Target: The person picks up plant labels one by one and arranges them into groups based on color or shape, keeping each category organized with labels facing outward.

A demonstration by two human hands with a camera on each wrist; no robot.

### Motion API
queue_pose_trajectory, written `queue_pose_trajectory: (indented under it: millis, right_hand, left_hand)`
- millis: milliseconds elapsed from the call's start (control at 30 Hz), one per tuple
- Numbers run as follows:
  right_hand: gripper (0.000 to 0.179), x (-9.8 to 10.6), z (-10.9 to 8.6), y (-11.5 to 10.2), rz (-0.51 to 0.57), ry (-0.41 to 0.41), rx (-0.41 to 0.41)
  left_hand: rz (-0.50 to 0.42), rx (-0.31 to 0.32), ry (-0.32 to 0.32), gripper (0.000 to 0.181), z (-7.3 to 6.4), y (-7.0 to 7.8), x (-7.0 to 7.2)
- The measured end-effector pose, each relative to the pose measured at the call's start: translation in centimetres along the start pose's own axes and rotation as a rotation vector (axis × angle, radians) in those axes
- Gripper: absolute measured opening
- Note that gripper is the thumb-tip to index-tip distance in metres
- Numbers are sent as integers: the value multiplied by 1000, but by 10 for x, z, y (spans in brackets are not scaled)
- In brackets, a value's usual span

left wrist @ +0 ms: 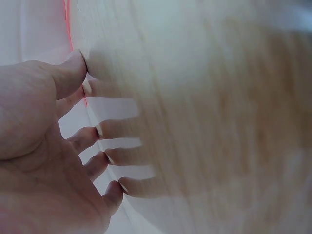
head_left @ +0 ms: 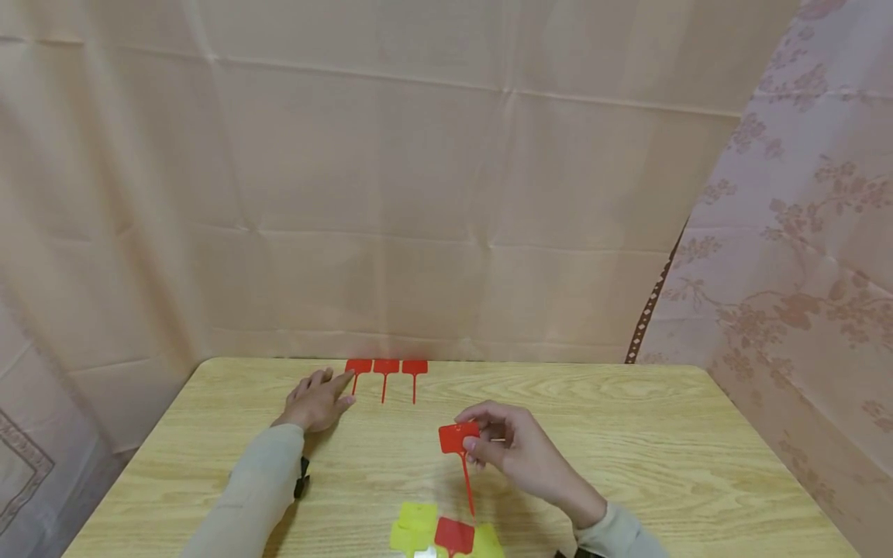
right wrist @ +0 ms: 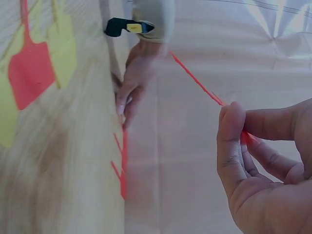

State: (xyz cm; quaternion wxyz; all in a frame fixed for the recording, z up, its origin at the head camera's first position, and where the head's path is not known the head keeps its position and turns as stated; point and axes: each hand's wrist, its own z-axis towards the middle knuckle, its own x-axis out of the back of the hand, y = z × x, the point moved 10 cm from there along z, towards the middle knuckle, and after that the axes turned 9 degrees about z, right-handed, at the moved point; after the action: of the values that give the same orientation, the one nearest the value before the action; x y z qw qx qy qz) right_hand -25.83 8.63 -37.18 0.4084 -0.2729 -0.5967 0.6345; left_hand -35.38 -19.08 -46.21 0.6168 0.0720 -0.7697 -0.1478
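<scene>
My right hand (head_left: 519,457) pinches a red tag with a long thin stem (head_left: 449,440) between thumb and fingers, raised over the table with the stem hanging down. In the right wrist view, most of its flat part is hidden by the fingers. At the table's far edge, three like red tags (head_left: 386,366) lie in a row, stems toward me. My left hand (head_left: 314,407) rests there with fingers spread, its index fingertip on the leftmost tag (head_left: 359,364). In the left wrist view, the fingertips of this hand (left wrist: 53,122) are right at the wooden surface.
Near me on the wooden table (head_left: 628,442) lie several yellow tags (head_left: 418,515) with one red tag (head_left: 455,535) among them, partly cut off by the frame. A beige curtain (head_left: 418,194) hangs along the far edge, a flowered cloth (head_left: 802,310) at the right.
</scene>
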Motion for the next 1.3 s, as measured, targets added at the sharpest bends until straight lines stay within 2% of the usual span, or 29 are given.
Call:
queue_pose_trajectory:
  millis: [300,533,667,1100,1200,1300]
  right_hand:
    - [25,2,7,-3,15,32,-25]
    - [28,12,25,24,56,69,-112]
    - [30,21,40,42,43,89,-126]
    - [31,43,77,90,-94,191,-166]
    - [29,46,83,95,-168,207,-166]
    - [26,49,89,95,-311,214,-150]
  left_hand:
    - [-4,-1,-1,58,0,-1,-1]
    - [2,-3,-7,58,0,-1,1]
    - [-1,1,-9,58,0,-2,2]
    - [-2,-7,-8,58,0,-1,-1]
    - [-1,-6,-9,58,0,-2,-1]
    - [-2,-9,-6,58,0,-1,0]
